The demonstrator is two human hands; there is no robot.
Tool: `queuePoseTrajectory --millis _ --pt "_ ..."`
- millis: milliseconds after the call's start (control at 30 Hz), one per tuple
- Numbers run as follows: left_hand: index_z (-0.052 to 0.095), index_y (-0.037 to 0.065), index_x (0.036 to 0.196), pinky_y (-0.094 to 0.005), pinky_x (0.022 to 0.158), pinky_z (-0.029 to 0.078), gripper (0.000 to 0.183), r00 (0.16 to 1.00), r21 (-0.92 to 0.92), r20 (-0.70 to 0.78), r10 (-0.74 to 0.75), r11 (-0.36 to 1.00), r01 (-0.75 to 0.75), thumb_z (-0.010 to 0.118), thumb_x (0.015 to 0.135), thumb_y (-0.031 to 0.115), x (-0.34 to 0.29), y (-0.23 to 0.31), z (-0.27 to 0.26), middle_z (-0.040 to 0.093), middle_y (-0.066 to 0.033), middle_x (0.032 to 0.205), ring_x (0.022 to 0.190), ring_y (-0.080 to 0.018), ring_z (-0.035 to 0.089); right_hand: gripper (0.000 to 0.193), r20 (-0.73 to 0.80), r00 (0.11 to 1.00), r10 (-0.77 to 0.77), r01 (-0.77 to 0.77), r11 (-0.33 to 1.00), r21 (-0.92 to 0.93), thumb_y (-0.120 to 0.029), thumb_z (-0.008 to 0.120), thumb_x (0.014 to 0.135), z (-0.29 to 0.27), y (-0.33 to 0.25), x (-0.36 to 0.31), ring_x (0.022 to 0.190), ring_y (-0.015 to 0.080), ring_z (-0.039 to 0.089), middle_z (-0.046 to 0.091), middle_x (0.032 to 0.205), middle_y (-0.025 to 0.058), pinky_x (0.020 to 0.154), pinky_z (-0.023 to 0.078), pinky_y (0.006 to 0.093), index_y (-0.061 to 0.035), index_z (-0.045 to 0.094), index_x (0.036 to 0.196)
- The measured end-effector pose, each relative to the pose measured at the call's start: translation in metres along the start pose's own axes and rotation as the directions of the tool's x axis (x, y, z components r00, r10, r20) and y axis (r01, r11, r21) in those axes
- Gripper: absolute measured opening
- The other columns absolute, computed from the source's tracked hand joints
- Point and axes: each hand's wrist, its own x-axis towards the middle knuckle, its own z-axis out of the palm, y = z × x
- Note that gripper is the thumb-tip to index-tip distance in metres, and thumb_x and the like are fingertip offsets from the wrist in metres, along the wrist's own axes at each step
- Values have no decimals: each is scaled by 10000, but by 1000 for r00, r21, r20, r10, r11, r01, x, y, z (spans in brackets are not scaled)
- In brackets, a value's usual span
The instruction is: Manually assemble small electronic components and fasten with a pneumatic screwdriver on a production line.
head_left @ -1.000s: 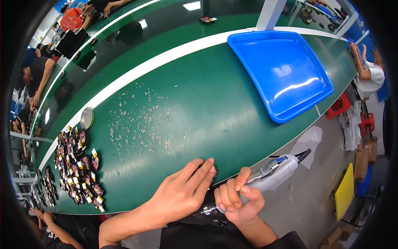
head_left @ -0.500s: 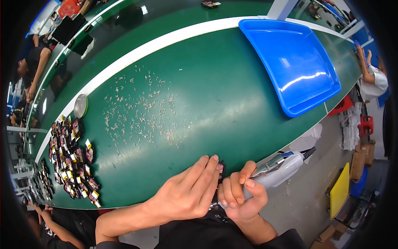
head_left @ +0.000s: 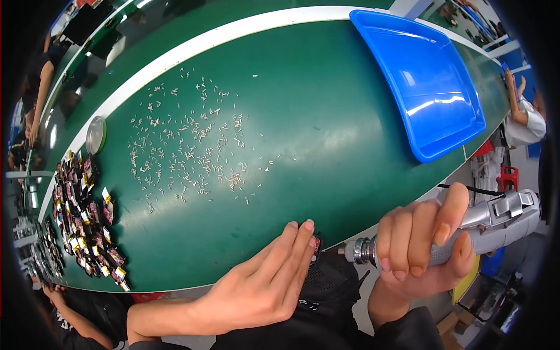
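Observation:
My left hand (head_left: 256, 286) lies at the near edge of the green table, fingers straight and pressed together over a small black part with a pinkish-red face (head_left: 317, 245). Most of that part is hidden behind the fingers. To the right, my right hand (head_left: 423, 239) is wrapped round a grey-white electric screwdriver (head_left: 507, 224) with a metal lever. Its silver nose (head_left: 359, 251) points left toward the part, with a gap between them. Scattered across the table beyond my left hand are many tiny metal screws or pins (head_left: 204, 154).
At the left, a heap of black parts with yellow-and-white tags (head_left: 87, 227) sits near a round shallow dish (head_left: 96, 135). A blue tray (head_left: 420, 87) occupies the table's far right. A black cord (head_left: 478, 189) runs behind the screwdriver. Other people work at both sides.
My right hand has drawn the screwdriver to the right, away from the small part and my left hand. The left hand keeps its place on the part; the whole view has shifted slightly.

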Motion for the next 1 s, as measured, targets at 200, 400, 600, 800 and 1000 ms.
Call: queuePoseTrajectory --millis 200,400,600,800,1000 --pt "675 -118 939 -335 856 538 253 1000 41 -28 14 999 -13 611 738 22 0 -2 4 643 -257 1083 1000 -327 635 208 8 999 35 -35 999 -20 -254 463 962 -3 13 5 375 119 395 411 497 6 434 411 278 -80 386 877" --pt "682 -107 962 -333 927 510 341 999 70 -38 15 997 -13 572 710 94 -3 -2 8 642 -236 1094 1036 -309 606 205 -33 999 24 -26 998 -50 -235 465 950 -1 18 3 358 119 382 391 474 4 403 394 281 -79 378 851" --pt "676 -114 927 -344 851 543 254 997 -7 -80 8 1000 -9 621 715 14 -2 0 9 647 -246 1066 980 -327 634 214 28 996 81 -78 992 -99 -174 519 919 9 17 9 365 121 381 432 492 27 388 361 266 -57 377 810" --pt "662 -116 961 -357 868 527 305 997 -28 -72 4 1000 -7 640 689 19 2 -1 5 637 -231 1076 999 -319 619 171 56 977 203 -196 974 -111 -89 635 861 7 5 7 555 154 515 520 593 75 520 423 280 12 498 847" --pt "659 -110 960 -353 880 517 326 996 10 -49 -75 997 75 620 684 59 -11 4 -6 622 -233 1096 1033 -312 612 212 150 985 80 -74 996 -44 -106 585 855 20 28 13 358 110 380 403 464 3 369 346 252 -61 394 775"
